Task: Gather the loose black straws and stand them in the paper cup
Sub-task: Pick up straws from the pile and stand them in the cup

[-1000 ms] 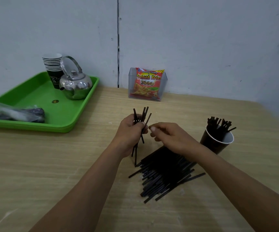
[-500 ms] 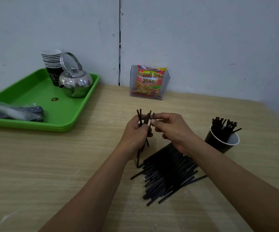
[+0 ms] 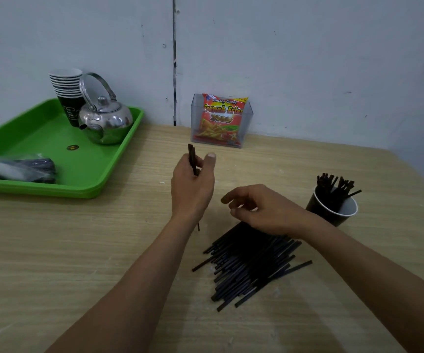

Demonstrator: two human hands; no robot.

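A red and yellow snack packet point(image 3: 220, 119) printed "Kentang Goreng" and "French Fries", with "2000" beneath, stands in a clear plastic holder point(image 3: 247, 118) against the grey wall at the back of the wooden worktop point(image 3: 53, 250). The white print on the lowest black cup in the stack of cups point(image 3: 67, 94) is too small to read.

The person's left hand point(image 3: 192, 184) is raised above the worktop and grips a small bundle of straws point(image 3: 192, 159) upright. The fingers are curled round the bundle, the thumb points up beside it, and a straw end shows below the wrist.

The right hand point(image 3: 262, 210), lower and just to the right, is over the far end of the pile of straws point(image 3: 249, 266). Its fingers are loosely curled and hold nothing; whether it touches the pile cannot be told. The pile lies flat between the two forearms, running diagonally toward the person.

The black paper cup point(image 3: 330, 214), white inside, sits just right of the right wrist, tilted in this wide view, with standing straws point(image 3: 333, 186) fanning out of its mouth.

On the left a green tray point(image 3: 40, 133) carries the stack of cups, a steel kettle point(image 3: 105, 121) and a clear bag point(image 3: 15, 169) of dark items.
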